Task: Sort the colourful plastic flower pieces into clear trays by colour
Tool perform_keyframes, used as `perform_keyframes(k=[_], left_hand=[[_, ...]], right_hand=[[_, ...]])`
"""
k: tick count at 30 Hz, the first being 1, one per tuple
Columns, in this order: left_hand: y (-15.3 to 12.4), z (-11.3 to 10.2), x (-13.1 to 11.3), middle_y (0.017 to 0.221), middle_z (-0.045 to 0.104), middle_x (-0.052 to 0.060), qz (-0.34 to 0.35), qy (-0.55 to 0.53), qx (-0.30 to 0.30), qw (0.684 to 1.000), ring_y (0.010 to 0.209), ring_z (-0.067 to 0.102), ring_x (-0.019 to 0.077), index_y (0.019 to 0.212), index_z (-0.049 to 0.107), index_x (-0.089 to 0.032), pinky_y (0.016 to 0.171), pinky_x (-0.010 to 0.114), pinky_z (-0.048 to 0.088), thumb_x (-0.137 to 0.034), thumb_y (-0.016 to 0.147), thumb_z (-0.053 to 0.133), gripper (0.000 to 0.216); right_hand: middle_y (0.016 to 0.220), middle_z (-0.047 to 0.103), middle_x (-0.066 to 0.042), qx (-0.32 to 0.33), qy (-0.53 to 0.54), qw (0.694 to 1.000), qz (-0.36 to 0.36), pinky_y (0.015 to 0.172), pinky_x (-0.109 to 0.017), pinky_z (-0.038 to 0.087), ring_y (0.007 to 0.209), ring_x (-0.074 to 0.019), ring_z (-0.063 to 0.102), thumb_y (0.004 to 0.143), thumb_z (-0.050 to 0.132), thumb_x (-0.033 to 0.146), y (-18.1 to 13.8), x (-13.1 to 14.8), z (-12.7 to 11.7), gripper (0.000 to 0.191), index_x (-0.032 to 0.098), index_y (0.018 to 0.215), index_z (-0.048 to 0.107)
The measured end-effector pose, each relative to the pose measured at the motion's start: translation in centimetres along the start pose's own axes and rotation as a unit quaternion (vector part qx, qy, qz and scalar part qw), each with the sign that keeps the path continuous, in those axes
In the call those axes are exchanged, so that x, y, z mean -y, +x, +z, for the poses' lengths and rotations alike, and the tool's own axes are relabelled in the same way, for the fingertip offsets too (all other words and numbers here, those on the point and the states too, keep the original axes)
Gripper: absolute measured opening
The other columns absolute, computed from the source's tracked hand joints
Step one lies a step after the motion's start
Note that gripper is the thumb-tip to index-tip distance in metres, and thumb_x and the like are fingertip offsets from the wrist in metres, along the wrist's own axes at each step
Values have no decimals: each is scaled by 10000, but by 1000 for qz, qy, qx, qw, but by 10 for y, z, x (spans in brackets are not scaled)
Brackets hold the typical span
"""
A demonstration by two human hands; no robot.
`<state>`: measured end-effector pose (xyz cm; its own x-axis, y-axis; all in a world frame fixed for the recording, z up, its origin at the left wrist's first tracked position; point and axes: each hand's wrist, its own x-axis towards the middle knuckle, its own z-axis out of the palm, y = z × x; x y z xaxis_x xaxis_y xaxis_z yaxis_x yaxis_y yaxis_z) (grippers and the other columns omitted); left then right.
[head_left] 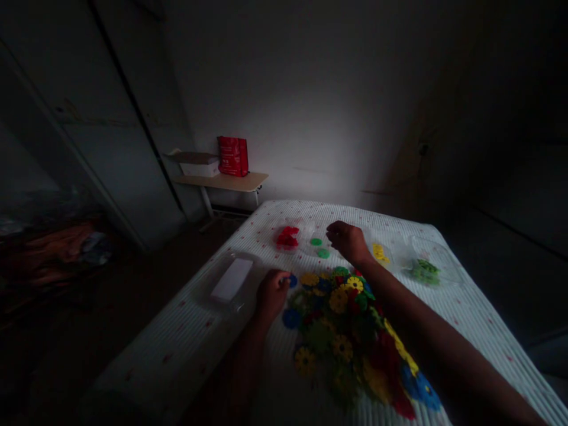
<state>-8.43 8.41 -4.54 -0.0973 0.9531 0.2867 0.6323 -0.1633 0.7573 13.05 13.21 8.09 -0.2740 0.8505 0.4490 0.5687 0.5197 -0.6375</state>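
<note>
My left hand (pixel 271 294) is closed in a pinch at the left edge of a pile of flower-shaped plastic discs (pixel 338 300), with a blue flower disc (pixel 291 280) at its fingertips. Another blue disc (pixel 291 318) lies just below it on the cloth. Beyond the pile, my right hand (pixel 348 241) hovers with curled fingers beside a clear container holding green discs (pixel 323 253). Whatever its fingertips may hold is too dark and small to make out. Red pieces (pixel 287 237) fill part of a clear container further left.
Yellow pieces (pixel 379 252) and green pieces (pixel 426 270) sit in clear containers to the right. A clear tray with a white block (pixel 233 279) stands on the left. The striped cloth (pixel 479 331) covers the table. Behind, a small desk (pixel 235 182) carries a red bag (pixel 233 157).
</note>
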Motion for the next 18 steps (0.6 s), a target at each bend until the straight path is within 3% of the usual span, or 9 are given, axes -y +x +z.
perform_keyframes(k=[4,8,13,18], left_hand=[[-1,1,0,934,661,47,2,-3,0,1000,831,602,142,892,657,-181,782,273,468,-103,751,504,221],[-1,2,2,951,660,47,13,10,2,1000,839,604,149,922,657,-188,780,283,476,-149,769,502,221],[-1,6,1,1013,638,58,84,65,2,994,965,571,190,991,662,-207,888,332,452,-217,771,522,261],[-2,5,-7,1244,561,59,157,99,84,979,1153,486,222,1207,580,-265,995,376,375,-300,811,508,403]], right_hand=[[761,679,-73,-77,-129,989,3,623,-275,470,654,-171,617,819,462,387,-51,-30,-51,291,159,804,643],[822,693,-88,-101,-194,976,12,627,-286,499,708,-200,654,821,462,378,-123,-67,-89,264,191,842,648],[827,690,-80,-73,-230,970,36,583,-281,510,682,-195,660,842,420,339,-190,-105,-96,268,205,865,651],[828,691,-68,-101,-205,971,74,625,-300,532,702,-202,666,839,417,355,-204,-118,-89,265,218,869,642]])
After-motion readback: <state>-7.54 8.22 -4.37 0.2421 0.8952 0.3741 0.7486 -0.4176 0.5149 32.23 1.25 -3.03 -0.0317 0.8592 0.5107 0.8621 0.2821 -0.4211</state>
